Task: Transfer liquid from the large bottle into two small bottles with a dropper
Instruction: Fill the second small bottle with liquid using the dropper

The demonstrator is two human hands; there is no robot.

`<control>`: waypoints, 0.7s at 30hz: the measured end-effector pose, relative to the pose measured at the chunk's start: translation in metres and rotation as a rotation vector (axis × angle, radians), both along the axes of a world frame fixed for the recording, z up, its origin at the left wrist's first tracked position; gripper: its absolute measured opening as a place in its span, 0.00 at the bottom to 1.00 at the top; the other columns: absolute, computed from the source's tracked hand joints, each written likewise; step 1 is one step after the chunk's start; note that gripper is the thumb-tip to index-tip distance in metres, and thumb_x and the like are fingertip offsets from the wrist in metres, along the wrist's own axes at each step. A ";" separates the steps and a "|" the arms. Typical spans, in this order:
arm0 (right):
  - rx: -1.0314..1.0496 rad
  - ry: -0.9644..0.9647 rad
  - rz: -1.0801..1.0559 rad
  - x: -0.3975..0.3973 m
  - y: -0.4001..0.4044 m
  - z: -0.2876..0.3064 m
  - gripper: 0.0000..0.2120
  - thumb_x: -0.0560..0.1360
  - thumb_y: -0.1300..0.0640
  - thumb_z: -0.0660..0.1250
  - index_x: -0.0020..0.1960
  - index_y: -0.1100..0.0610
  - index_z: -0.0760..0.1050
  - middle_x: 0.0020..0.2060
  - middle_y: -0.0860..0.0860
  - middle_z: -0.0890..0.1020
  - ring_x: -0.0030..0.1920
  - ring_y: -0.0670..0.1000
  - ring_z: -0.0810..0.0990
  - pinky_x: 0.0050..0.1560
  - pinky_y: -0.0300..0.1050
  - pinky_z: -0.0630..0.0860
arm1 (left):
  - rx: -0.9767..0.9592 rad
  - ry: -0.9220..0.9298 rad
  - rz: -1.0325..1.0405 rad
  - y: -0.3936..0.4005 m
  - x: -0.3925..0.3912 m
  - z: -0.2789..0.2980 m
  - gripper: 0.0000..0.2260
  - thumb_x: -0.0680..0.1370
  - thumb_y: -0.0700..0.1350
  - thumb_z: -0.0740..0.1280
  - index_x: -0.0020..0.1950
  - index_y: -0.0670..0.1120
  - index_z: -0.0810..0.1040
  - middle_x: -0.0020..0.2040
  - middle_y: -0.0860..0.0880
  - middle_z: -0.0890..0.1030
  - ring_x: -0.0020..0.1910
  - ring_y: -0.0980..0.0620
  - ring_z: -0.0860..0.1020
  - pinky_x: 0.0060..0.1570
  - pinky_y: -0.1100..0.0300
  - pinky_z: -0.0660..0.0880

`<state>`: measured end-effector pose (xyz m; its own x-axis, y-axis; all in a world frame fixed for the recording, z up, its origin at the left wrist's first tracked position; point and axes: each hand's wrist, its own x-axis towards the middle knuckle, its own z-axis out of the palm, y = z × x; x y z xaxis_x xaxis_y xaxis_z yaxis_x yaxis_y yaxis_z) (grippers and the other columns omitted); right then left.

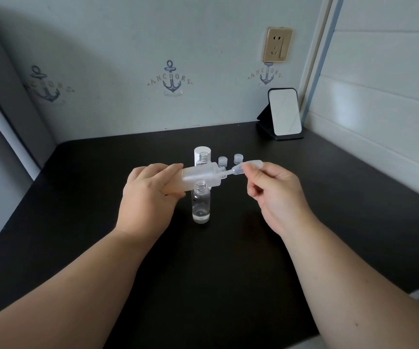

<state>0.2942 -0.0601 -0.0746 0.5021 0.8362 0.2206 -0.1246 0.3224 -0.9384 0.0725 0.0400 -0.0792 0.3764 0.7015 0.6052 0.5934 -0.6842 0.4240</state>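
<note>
Black table (228, 273) bears two small bottles (201, 202), caps (238, 158), mirror (284, 113)

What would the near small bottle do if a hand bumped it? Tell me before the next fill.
The near small bottle would probably tip easily: it stands tall and narrow, with only a thin layer of liquid at the bottom. It is uncapped, so that liquid could spill. It looks like clear glass or hard plastic, likely stiff and smooth, and once down it would probably roll on the table.

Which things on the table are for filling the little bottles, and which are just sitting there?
For the job: large bottle, dropper, near small bottle, far small bottle, two small caps, white cap.

Just there: mirror, wall socket.
</note>
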 end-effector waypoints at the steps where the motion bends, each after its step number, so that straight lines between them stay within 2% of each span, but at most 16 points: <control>1: -0.018 -0.020 0.009 -0.001 0.001 -0.001 0.06 0.76 0.56 0.74 0.50 0.57 0.87 0.31 0.49 0.75 0.31 0.47 0.71 0.36 0.39 0.71 | -0.004 0.000 0.000 0.000 0.000 0.000 0.24 0.73 0.42 0.78 0.68 0.51 0.80 0.60 0.53 0.80 0.63 0.45 0.71 0.61 0.53 0.68; 10: -0.055 0.028 0.022 0.000 -0.001 0.003 0.05 0.78 0.57 0.72 0.48 0.56 0.87 0.31 0.48 0.76 0.31 0.47 0.72 0.36 0.39 0.73 | -0.033 -0.005 0.007 0.001 0.000 -0.001 0.24 0.73 0.41 0.77 0.68 0.52 0.79 0.59 0.54 0.80 0.62 0.46 0.71 0.60 0.57 0.66; 16: -0.038 0.205 -0.009 0.008 -0.005 0.009 0.08 0.76 0.57 0.73 0.50 0.61 0.85 0.33 0.51 0.75 0.32 0.48 0.71 0.34 0.39 0.73 | -0.040 -0.034 0.016 0.002 -0.001 -0.002 0.24 0.72 0.41 0.77 0.67 0.52 0.80 0.57 0.56 0.79 0.60 0.47 0.71 0.59 0.58 0.65; 18: -0.023 0.264 -0.003 0.011 -0.007 0.011 0.11 0.74 0.56 0.74 0.52 0.62 0.85 0.33 0.51 0.75 0.32 0.48 0.72 0.34 0.38 0.72 | -0.036 -0.039 0.015 0.003 -0.001 -0.002 0.24 0.72 0.41 0.78 0.67 0.52 0.80 0.57 0.56 0.79 0.60 0.47 0.71 0.59 0.58 0.65; 21: -0.005 0.325 -0.003 0.015 -0.010 0.010 0.21 0.69 0.53 0.75 0.58 0.65 0.82 0.33 0.50 0.76 0.31 0.48 0.72 0.33 0.38 0.73 | -0.036 -0.042 0.016 0.003 -0.002 -0.002 0.24 0.72 0.40 0.78 0.67 0.52 0.80 0.57 0.57 0.79 0.60 0.47 0.71 0.59 0.58 0.65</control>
<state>0.3090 -0.0697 -0.0641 0.5480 0.8353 0.0443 -0.4170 0.3187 -0.8512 0.0706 0.0427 -0.0813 0.3400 0.7289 0.5942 0.5850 -0.6586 0.4732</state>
